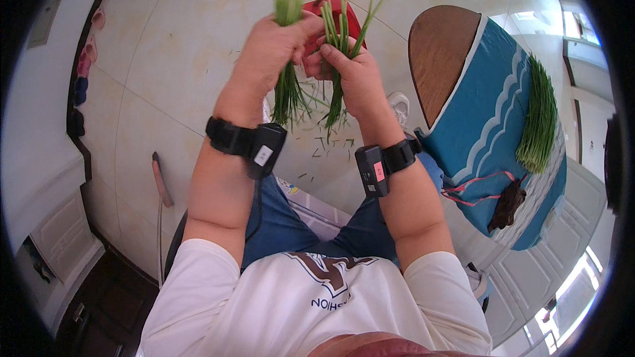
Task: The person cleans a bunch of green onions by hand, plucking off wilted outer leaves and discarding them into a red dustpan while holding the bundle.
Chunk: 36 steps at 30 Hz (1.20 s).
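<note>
My left hand [270,52] grips a bunch of garlic chives [288,96], with blurred pale stalk ends above the fist and dark green leaves hanging below. My right hand [366,77] is closed around a looser, thinner bunch of garlic chives [335,96], its stalks fanning apart above the thumb. The two hands are close together, the right fingertips near the left hand. Beneath and beyond them is a red plastic dustpan [355,17], partly hidden by the hands. Scattered green clippings [330,153] lie on the tiled floor between my feet.
At the right, a table [441,59] is partly covered by a teal patterned cloth [476,124]. On it lie a large bunch of garlic chives [538,114] and a dark crumpled item [508,203] with pink straps. A pink-handled tool [161,181] lies at left; slippers [90,49] line the wall.
</note>
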### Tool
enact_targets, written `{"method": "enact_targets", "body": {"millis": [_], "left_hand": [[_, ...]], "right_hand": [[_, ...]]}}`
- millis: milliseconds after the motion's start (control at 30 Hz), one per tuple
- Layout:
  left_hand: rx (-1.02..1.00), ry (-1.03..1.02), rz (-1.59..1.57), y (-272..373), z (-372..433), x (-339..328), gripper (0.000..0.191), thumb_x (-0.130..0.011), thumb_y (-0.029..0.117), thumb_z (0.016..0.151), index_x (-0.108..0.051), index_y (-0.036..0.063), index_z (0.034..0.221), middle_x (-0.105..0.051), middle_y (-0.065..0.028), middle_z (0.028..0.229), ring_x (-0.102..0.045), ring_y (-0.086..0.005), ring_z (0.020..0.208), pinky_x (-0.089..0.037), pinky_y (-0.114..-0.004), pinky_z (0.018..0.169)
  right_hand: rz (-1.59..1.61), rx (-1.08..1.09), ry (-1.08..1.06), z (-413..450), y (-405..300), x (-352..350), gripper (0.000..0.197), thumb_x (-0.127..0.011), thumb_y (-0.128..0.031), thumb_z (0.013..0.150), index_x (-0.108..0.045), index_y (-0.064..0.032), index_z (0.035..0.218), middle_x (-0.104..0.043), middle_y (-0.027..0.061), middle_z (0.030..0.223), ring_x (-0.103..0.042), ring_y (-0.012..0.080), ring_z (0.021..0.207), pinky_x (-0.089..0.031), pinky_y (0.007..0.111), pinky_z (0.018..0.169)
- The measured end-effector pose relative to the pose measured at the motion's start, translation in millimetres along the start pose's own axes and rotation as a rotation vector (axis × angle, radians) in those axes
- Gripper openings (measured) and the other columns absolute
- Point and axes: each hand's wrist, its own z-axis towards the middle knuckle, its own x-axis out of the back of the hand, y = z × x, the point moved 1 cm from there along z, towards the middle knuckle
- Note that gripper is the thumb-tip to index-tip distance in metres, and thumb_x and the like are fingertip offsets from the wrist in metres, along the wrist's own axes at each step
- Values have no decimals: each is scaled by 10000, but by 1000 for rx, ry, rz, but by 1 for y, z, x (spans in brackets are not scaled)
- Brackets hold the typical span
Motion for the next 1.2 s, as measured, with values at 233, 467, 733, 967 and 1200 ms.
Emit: {"method": "enact_targets", "body": {"millis": [233, 467, 733, 967, 1200], "left_hand": [[-50, -12, 174, 1, -3, -4, 242, -708, 243, 828, -613, 36, 746, -507, 6, 572, -449, -88, 494, -357, -244, 478], [-65, 70, 13, 0, 4, 7, 205, -691, 212, 849, -589, 34, 832, -506, -5, 620, -468, -101, 525, -393, -255, 505], [-40, 58, 30, -3, -3, -7, 202, -706, 207, 834, -595, 48, 777, -505, -2, 600, -471, -107, 525, -392, -259, 515], [-54, 85, -54, -4, 5, 9, 184, -705, 180, 828, -590, 38, 814, -512, -4, 648, -466, -111, 526, -384, -248, 511], [58, -90, 36, -2, -5, -10, 251, -681, 266, 850, -598, 52, 749, -542, -16, 633, -489, -107, 534, -385, -249, 510]], "right_hand": [[42, -12, -62, -1, -3, 2, 165, -577, -170, 930, -599, -17, 988, -642, 58, 784, -584, 119, 622, -461, 236, 564], [38, -69, -10, -2, -4, 6, 170, -576, -186, 927, -624, -28, 970, -574, 8, 699, -479, 80, 566, -367, 209, 507], [43, -44, -7, -1, 0, 4, 164, -577, -176, 926, -611, -29, 989, -623, 23, 741, -528, 93, 587, -396, 211, 525], [113, -66, -7, 0, -4, 4, 167, -577, -156, 925, -585, -24, 1027, -662, 88, 811, -605, 137, 669, -456, 240, 570], [198, -7, -68, 5, 5, 8, 137, -568, -119, 924, -578, -11, 1007, -665, 118, 870, -641, 169, 740, -501, 257, 616]]}}
